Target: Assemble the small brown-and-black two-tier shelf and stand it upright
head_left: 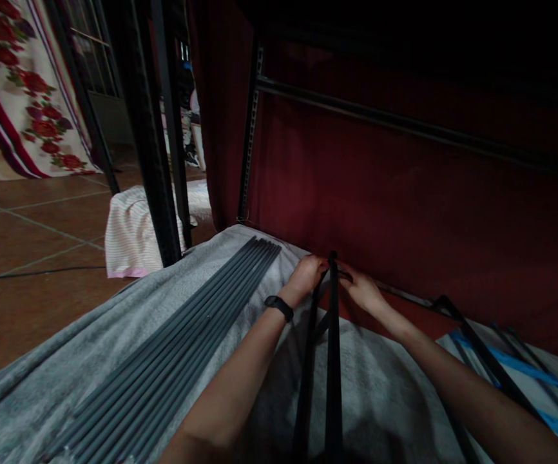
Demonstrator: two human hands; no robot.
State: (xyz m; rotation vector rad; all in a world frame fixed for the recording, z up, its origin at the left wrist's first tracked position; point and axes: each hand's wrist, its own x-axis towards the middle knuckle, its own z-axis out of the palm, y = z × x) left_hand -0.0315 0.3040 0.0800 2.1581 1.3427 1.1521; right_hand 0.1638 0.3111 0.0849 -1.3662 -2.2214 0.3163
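Note:
A black metal frame (pixel 334 361) with two long bars runs away from me over a grey cloth. At its far end my left hand (pixel 308 274), with a dark band on the wrist, has its fingers closed at the left side of the bar tip. My right hand (pixel 362 289) closes on the same end from the right, beside a short dark piece. Both sets of fingertips are partly hidden by the frame and dim light. Left of my forearm lies a row of several grey rods (pixel 182 341), side by side on the cloth.
The grey cloth (pixel 380 374) covers the surface. A dark red curtain (pixel 404 212) hangs behind, crossed by a black rail (pixel 380 116). Black uprights (pixel 148 142) stand at left near a striped cloth (pixel 134 225). More black bars (pixel 491 361) and blue strips (pixel 515 362) lie at right.

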